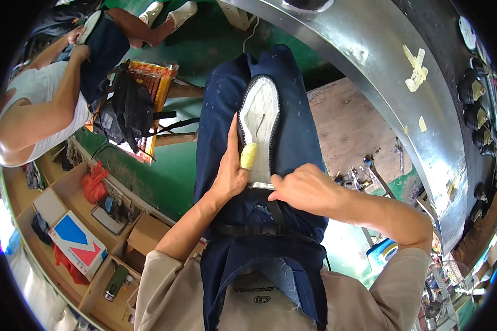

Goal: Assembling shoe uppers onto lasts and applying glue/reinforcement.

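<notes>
On my lap lies a shoe sole piece (266, 132), its long white face up and its rim dark and stitched. Its rounded toe end points away from me. My left hand (233, 171) grips it along the left side, and yellow tape (249, 156) wraps the thumb, which lies over the white face. At the near, heel end my right hand (305, 189) is closed, thumb and finger against the piece's right corner. Whatever sits inside its curled fingers is hidden. A pale strip (261, 186) crosses the heel end beside that hand.
Dark blue apron cloth (298, 121) covers my legs. A curved metal bench edge (392, 60) sweeps along the right, with dark shoes (472, 88) beyond. At far left another person (49, 105) sits holding a shoe piece. A black bag (130, 107) and compartmented wooden shelf (88, 190) lie left.
</notes>
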Tool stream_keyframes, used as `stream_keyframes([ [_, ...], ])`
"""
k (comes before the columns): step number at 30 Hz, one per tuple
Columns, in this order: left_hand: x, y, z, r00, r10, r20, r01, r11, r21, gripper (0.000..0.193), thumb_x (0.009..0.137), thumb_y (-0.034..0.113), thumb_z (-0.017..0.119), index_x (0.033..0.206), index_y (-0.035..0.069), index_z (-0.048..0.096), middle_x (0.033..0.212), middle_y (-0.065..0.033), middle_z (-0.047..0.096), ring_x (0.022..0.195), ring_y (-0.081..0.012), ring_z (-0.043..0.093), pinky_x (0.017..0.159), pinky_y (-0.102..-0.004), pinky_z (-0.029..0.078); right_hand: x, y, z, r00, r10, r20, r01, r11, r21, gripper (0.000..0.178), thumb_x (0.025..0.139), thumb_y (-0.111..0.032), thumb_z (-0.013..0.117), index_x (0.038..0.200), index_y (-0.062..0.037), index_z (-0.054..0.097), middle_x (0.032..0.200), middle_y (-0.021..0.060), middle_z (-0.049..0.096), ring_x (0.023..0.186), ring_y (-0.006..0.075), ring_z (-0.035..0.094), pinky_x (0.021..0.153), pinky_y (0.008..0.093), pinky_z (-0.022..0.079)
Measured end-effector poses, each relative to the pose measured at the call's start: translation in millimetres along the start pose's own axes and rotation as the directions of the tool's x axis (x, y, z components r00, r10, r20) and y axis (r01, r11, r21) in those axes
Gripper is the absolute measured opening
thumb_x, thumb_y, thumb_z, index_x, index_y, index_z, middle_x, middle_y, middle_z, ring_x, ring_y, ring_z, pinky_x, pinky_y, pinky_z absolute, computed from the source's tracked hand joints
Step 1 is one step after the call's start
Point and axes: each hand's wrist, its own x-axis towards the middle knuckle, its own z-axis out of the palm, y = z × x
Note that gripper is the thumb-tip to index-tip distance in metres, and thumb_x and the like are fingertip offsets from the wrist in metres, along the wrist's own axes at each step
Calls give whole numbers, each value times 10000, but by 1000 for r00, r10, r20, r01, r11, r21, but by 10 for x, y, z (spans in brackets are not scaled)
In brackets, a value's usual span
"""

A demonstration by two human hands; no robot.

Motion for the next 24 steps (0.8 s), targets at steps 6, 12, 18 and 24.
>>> stream_keyframes([
  [6, -104, 142, -175, 989, -22, 144, 35, 995, -91, 1083, 921, 76, 684, 1628, 29, -135, 1673, -275, 162, 1555, -332, 204, 1253, -384, 183, -255, -20, -368, 954, 254, 157, -276, 951, 138, 383, 995, -414, 647, 917, -40, 614, 575, 136, 620, 592, 379, 669, 588, 457, 518],
  [12, -64, 173, -176, 988, -14, 156, 17, 1000, -17, 1194, 907, 107, 771, 1618, 51, -186, 1677, -278, 142, 1548, -337, 223, 1252, -390, 198, 53, -84, -253, 900, 188, -394, -152, 981, 121, 274, 1007, -305, 637, 1073, -46, 572, 860, 151, 709, 734, 378, 686, 608, 452, 524],
  [18, 332, 207, -70, 981, -181, 65, 169, 654, -737, 584, 1138, 358, 355, 1618, 33, 278, 1596, -134, 410, 1458, -231, 404, 1224, -370, 291, 48, 118, -534, 875, 461, 146, -350, 395, 849, 383, 1122, -342, 429, 1254, -20, 589, 919, 78, 731, 791, 133, 696, 624, 341, 540],
  [24, 298, 295, -180, 968, -242, 62, 219, 708, -672, 557, 1098, 277, 453, 1593, 45, 345, 1579, -115, 445, 1457, -234, 416, 1234, -399, 266, 243, -90, -474, 885, 460, 72, -383, 630, 676, 319, 1106, -314, 439, 1095, -14, 549, 719, 107, 689, 627, 226, 689, 603, 369, 523],
])
